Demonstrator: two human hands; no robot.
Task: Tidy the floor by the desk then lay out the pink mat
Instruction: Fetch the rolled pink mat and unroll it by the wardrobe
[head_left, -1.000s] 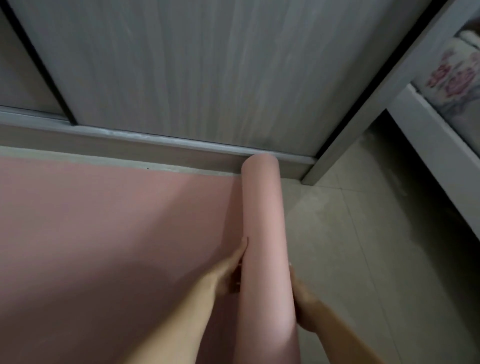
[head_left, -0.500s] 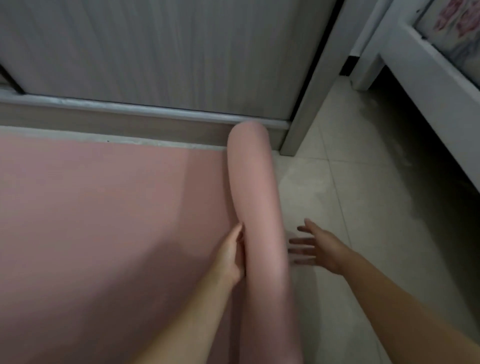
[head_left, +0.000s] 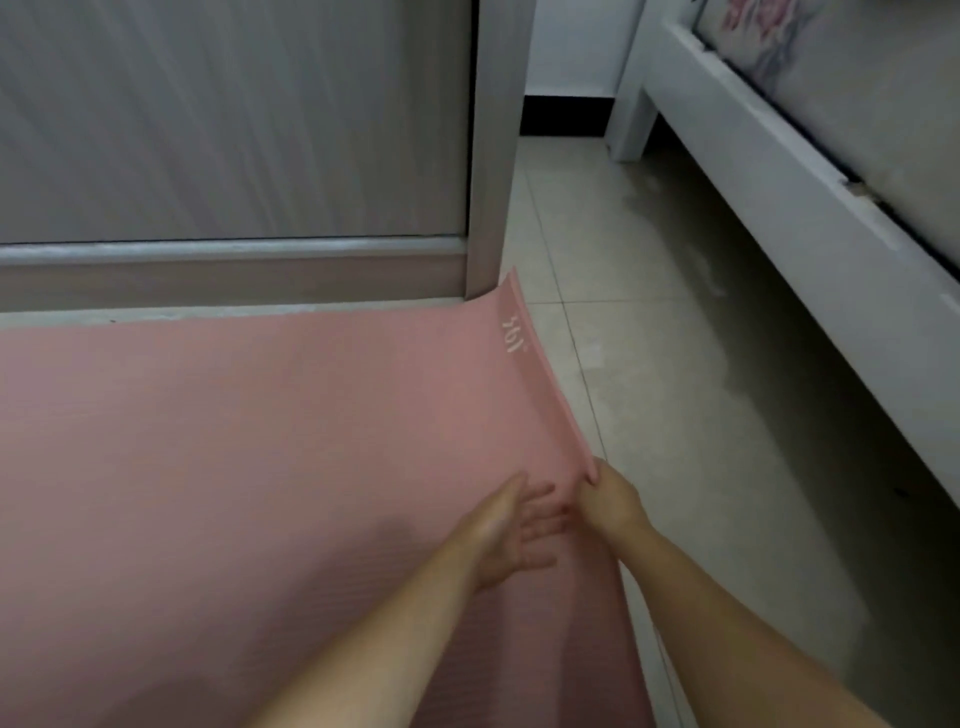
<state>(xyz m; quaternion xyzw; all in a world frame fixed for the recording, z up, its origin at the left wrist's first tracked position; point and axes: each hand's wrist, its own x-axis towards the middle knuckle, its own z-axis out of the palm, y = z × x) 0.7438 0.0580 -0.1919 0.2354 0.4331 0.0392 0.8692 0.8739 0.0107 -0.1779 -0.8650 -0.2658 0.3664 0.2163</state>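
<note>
The pink mat (head_left: 249, 441) lies unrolled across the tiled floor, filling the left and middle of the view. Its right end still curls upward, with a pale logo near the far corner. My left hand (head_left: 511, 540) rests flat on the mat with fingers spread, just inside that curled end. My right hand (head_left: 605, 496) pinches the raised edge of the mat between thumb and fingers.
A grey wardrobe door (head_left: 234, 119) and its plinth run along the mat's far side. A white bed frame (head_left: 779, 208) with a floral mattress stands at the right. Pale floor tiles (head_left: 675, 389) lie between the mat and the bed.
The rolled part of the mat has unrolled to the right and only a curled end is left. My left hand went flat on the mat; my right hand took hold of the edge.
</note>
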